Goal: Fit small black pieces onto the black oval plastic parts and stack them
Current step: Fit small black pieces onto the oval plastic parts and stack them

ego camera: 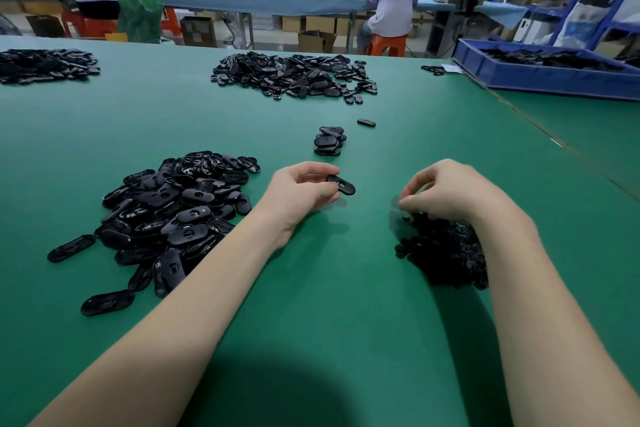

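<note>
Presently one black oval part (342,185) sits pinched in the left hand (302,191) just above the green table (329,288), a small stack (328,142) beyond, while right hand (450,191) fingertips pinch into the small-piece pile (445,250).

Two bare forearms reach in from the near edge, with no sleeve showing on either as far up as the view goes. The left hand (304,191) and the right hand (446,191) wear no gloves, and no ring, watch or band shows at fingers or wrists. The visible fingernails look short and unpainted.
</note>
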`<state>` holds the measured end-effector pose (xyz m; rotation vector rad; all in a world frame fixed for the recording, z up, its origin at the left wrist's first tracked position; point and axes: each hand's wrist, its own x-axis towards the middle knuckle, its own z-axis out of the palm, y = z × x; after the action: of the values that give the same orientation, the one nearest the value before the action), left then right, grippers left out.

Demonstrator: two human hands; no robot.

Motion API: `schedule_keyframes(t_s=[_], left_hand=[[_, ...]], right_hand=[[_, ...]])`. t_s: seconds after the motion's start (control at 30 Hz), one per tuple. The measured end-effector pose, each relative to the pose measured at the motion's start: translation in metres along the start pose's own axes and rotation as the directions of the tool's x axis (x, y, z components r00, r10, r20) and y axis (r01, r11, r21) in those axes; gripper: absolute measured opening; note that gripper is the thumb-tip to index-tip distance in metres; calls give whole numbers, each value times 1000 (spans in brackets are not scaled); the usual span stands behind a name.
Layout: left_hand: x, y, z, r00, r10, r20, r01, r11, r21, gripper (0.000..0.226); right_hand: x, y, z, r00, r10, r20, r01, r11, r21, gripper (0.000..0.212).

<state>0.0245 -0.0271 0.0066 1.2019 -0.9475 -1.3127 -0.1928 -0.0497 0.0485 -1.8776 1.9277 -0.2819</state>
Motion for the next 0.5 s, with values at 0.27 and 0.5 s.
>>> schedule_keyframes(t_s=[0.27,0.5], left_hand=[[0,-6,3,999,30,24,-32,998,58,24],[1,-6,1,998,53,24,-54,997,53,24]], right_hand=[[-6,-5,5,992,116,-49,-122,981,-152,9],[-1,-2,7,1000,-24,16,22,993,119,2]])
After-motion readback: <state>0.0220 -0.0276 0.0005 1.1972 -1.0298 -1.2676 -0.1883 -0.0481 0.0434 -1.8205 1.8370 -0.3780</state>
